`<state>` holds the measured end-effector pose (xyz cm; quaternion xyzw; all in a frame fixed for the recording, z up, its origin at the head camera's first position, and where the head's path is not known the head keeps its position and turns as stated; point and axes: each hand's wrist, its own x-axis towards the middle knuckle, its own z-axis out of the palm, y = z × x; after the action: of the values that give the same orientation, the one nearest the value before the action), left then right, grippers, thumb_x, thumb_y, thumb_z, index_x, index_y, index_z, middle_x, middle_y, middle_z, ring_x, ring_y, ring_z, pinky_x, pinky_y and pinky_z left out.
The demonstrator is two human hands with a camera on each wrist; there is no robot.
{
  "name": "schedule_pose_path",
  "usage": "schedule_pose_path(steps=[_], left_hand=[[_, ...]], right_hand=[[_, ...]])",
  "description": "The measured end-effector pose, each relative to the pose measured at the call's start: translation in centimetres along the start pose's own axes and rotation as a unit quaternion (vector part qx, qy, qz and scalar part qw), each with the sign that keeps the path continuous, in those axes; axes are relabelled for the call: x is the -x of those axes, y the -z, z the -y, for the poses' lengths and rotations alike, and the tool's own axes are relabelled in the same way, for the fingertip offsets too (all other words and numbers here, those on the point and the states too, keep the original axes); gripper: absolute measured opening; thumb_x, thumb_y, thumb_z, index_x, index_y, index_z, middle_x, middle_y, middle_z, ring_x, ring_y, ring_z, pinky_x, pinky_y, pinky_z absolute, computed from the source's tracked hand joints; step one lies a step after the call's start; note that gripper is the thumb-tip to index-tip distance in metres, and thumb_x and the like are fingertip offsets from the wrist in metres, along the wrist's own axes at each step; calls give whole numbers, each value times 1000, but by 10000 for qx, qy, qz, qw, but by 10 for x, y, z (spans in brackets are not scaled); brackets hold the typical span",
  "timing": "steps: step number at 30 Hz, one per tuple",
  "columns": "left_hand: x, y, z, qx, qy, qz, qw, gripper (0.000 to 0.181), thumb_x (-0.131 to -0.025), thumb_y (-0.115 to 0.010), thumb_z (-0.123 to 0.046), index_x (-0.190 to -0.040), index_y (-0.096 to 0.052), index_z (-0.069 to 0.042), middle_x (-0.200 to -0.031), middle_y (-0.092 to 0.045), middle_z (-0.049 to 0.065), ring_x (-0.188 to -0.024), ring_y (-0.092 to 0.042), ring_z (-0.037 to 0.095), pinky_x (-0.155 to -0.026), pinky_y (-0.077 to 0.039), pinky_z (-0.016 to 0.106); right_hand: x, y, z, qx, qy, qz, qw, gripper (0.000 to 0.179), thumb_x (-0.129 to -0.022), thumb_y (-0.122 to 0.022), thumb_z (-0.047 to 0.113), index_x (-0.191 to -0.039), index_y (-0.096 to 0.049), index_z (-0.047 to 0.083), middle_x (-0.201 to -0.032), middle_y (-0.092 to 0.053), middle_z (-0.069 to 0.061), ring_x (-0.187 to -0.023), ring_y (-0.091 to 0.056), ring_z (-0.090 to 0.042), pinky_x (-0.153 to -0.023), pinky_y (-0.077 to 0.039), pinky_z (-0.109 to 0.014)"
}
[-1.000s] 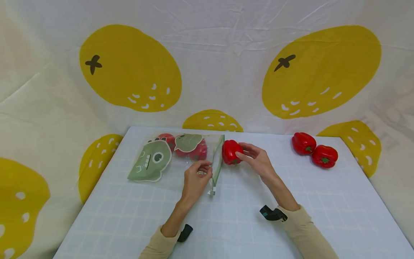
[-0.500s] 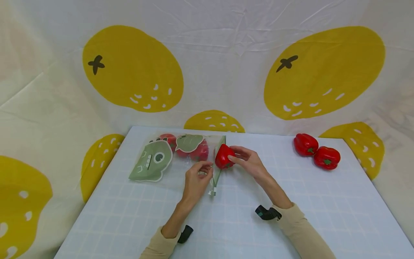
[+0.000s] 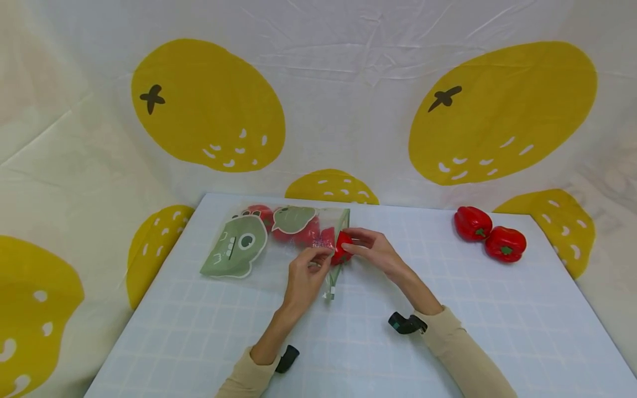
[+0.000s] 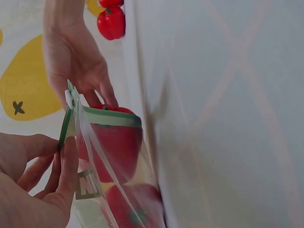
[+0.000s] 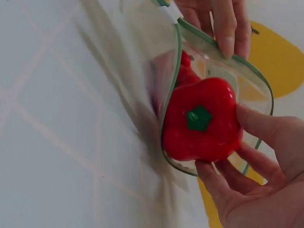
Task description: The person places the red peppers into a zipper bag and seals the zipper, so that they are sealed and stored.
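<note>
A clear zip bag (image 3: 271, 265) with green dinosaur prints lies on the table, its green-edged mouth facing right. Several red bell peppers (image 3: 306, 235) show through its film. My left hand (image 3: 306, 273) pinches the upper edge of the mouth, lifting it; the left wrist view shows thumb and fingers on the green strip near the white slider (image 4: 70, 99). With thumb and fingertips my right hand (image 3: 375, 253) grips another red bell pepper (image 5: 202, 118), stem end toward me. That pepper sits partly inside the mouth, the green rim around it in the right wrist view.
Two more red bell peppers (image 3: 473, 224) rest side by side at the table's back right. A white cloth with yellow fruit prints (image 3: 209, 105) hangs behind the pale checked table (image 3: 199, 342).
My right hand has moved left, taking the pepper from beside the bag into its mouth, tilting it on the way. My left hand keeps its hold on the bag's edge.
</note>
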<state>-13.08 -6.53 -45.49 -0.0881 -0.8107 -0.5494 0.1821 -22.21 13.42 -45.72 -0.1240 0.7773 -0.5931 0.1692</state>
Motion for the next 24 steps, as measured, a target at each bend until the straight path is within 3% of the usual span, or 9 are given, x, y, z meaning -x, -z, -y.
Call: schedule_pose_path(steps=[14,21,24], left_hand=[[-2,-2,3,45,-235,88,9997,18,-92,-73,3,-109,-75,-2,-97,-70,8,-85,-69,23,-74,-61,28],[-2,-2,3,5,-270,66,9996,20,-91,-73,5,-110,-75,-3,-101,-71,8,-83,-68,23,-73,-60,28],[-3,-2,4,-53,-255,77,9996,21,-92,-72,5,-111,-75,-4,-102,-71,8,-83,-68,23,-73,-60,28]], right_hand=[[-12,-3,-2,178,165,604,9979,53,-97,-72,27,-146,-57,10,-144,-59,-10,-134,-54,-32,-110,-46,-47],[-17,-5,-2,225,620,884,9939,45,-98,-70,17,-139,-60,4,-137,-62,-12,-128,-56,-32,-110,-47,-44],[-19,-6,-2,166,573,883,9943,42,-98,-70,14,-137,-61,1,-134,-63,-14,-125,-58,-33,-107,-49,-40]])
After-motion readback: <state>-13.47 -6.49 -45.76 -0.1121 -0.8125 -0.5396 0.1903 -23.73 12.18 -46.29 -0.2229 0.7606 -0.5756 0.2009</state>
